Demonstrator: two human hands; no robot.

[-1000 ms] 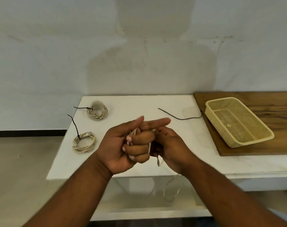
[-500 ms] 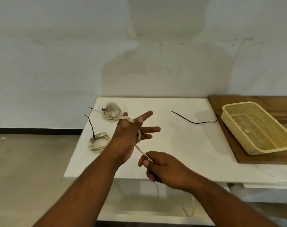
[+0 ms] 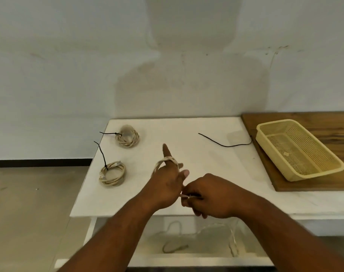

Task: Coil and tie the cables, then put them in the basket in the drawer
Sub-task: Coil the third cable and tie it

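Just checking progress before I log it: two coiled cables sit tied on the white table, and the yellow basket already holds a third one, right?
Not quite. The head view shows the yellow basket holding no cable. The two coiled cables do sit tied on the white table. The third cable is looped over the left hand, with the right hand pinching it.

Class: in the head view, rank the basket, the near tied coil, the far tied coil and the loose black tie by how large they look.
1. Basket
2. Loose black tie, long but thin
3. Near coil
4. Far coil; it lies farther away, so the two coils may match.
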